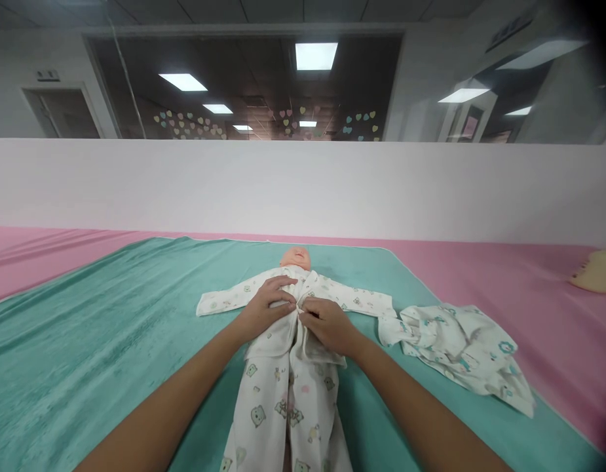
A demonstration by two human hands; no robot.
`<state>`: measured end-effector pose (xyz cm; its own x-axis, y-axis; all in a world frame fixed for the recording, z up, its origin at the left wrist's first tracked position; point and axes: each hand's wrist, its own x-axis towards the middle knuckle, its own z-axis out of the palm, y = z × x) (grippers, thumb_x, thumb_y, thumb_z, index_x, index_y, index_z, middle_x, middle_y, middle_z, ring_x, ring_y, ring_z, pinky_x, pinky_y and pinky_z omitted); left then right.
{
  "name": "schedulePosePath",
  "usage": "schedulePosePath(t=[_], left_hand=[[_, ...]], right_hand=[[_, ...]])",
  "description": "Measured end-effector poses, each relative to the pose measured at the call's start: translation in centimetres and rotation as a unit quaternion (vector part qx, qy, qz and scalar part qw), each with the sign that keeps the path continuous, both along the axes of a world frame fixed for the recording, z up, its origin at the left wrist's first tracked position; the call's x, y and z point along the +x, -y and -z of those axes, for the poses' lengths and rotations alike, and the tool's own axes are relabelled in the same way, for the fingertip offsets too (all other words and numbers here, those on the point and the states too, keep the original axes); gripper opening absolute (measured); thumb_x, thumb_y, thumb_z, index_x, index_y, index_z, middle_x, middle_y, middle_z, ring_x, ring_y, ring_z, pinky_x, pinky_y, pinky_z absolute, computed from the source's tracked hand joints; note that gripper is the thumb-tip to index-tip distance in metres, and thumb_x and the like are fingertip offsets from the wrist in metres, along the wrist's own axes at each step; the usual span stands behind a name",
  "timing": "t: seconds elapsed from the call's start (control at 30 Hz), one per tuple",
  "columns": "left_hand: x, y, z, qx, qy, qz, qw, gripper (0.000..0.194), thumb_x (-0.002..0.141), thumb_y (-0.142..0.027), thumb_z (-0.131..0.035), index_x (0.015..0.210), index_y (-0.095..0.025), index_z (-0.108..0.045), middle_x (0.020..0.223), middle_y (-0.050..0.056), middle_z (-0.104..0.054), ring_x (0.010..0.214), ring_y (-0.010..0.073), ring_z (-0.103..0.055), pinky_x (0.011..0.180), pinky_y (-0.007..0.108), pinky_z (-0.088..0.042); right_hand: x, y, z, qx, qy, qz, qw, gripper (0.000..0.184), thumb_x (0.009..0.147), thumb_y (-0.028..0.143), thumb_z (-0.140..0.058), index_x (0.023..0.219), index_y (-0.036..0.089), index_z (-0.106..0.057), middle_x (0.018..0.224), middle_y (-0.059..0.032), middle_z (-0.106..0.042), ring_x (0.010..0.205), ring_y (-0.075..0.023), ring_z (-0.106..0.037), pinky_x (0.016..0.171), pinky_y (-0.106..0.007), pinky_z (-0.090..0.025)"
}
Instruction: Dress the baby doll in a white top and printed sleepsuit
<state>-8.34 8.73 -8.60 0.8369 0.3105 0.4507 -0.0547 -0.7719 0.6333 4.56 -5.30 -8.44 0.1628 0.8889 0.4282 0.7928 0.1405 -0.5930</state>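
Observation:
On its back lies a baby doll (295, 257), head away from me, dressed in a white long-sleeved baby shirt (224, 300) with small prints. Its sleeves stretch out to both sides. At the front opening on the chest, my left hand (269, 307) pinches one edge between thumb and forefinger while its other fingers rest on the cloth. Against it, my right hand (329, 322) has curled fingers closed on the other edge. Any fastener between the fingertips is too small to make out. White printed baby trousers (283, 406) cover the legs, toward me.
A crumpled white garment with teal prints (464, 351) lies right of the doll, beside the sleeve end. Beneath are a teal blanket (111, 341) and a pink sheet (479, 275). A beige object (595, 270) sits at the right edge; a low white wall (303, 190) stands behind.

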Motion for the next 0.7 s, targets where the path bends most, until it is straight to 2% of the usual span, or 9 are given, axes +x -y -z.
schedulePosePath(t=[0.17, 0.3, 0.47, 0.57, 0.7], left_hand=[[-0.2, 0.3, -0.3, 0.037, -0.013, -0.001, 0.999, 0.028, 0.086, -0.039, -0.043, 0.086, -0.027, -0.068, 0.132, 0.0, -0.045, 0.124, 0.0234, -0.034, 0.104, 0.039, -0.031], [-0.4, 0.5, -0.8, 0.063, -0.026, 0.019, 0.998, 0.03, 0.088, -0.036, -0.038, 0.087, -0.025, -0.066, 0.132, 0.001, -0.044, 0.123, 0.0228, -0.035, 0.105, 0.039, -0.03], [-0.6, 0.7, -0.9, 0.077, -0.05, 0.038, 0.995, 0.029, 0.089, -0.034, -0.037, 0.089, -0.028, -0.065, 0.135, -0.002, -0.04, 0.127, 0.0221, -0.03, 0.107, 0.039, -0.024], [-0.6, 1.0, -0.8, 0.042, -0.04, 0.024, 0.998, 0.025, 0.087, -0.033, -0.04, 0.086, -0.027, -0.064, 0.135, -0.002, -0.041, 0.125, 0.022, -0.032, 0.106, 0.039, -0.024], [-0.9, 0.4, -0.8, -0.048, 0.009, 0.003, 0.999, 0.025, 0.086, -0.037, -0.04, 0.077, -0.021, -0.058, 0.133, 0.002, -0.043, 0.123, 0.0228, -0.037, 0.101, 0.036, -0.031]], right_hand=[[0.1, -0.1, 0.0, 0.006, -0.053, 0.016, 0.998, 0.021, 0.083, 0.028, -0.039, 0.065, 0.019, -0.044, 0.07, 0.0022, -0.047, 0.064, -0.0112, -0.043, 0.06, -0.023, -0.033], [0.4, -0.4, 0.2, 0.014, -0.071, 0.015, 0.997, 0.017, 0.082, 0.027, -0.042, 0.068, 0.019, -0.049, 0.073, 0.0016, -0.048, 0.07, -0.0118, -0.046, 0.065, -0.024, -0.035], [0.9, -1.0, 0.9, 0.036, -0.115, 0.08, 0.989, 0.02, 0.082, 0.03, -0.042, 0.068, 0.018, -0.05, 0.072, 0.0014, -0.05, 0.069, -0.0123, -0.045, 0.065, -0.024, -0.034], [1.3, -1.3, 1.4, 0.029, -0.173, 0.102, 0.979, 0.023, 0.08, 0.037, -0.044, 0.066, 0.018, -0.048, 0.066, 0.0025, -0.048, 0.064, -0.0119, -0.043, 0.061, -0.023, -0.033], [2.8, -1.3, 2.1, 0.053, -0.236, 0.136, 0.961, 0.029, 0.077, 0.04, -0.046, 0.059, 0.019, -0.036, 0.058, 0.0044, -0.037, 0.058, -0.0106, -0.037, 0.056, -0.023, -0.03]])
